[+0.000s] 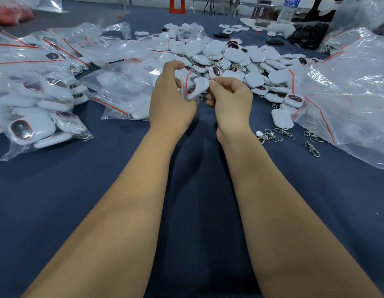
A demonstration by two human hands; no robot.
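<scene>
Over a dark blue table (122, 190) I hold a white keychain case (197, 88) with a dark oval window, partly inside a small clear zip bag (186, 87) with a red strip. My left hand (171, 100) grips the bag from the left, fingers curled round its edge. My right hand (229, 100) pinches the case's right end and its metal ring between thumb and fingertips. Behind my hands lies a loose heap of the same white cases (229, 54) with key rings.
Filled clear bags (36, 104) of cases cover the left side. Large crumpled clear bags (348, 93) lie at the right. Loose metal clasps (283, 134) sit near my right wrist. A water bottle (289, 9) and dark items stand at the far right.
</scene>
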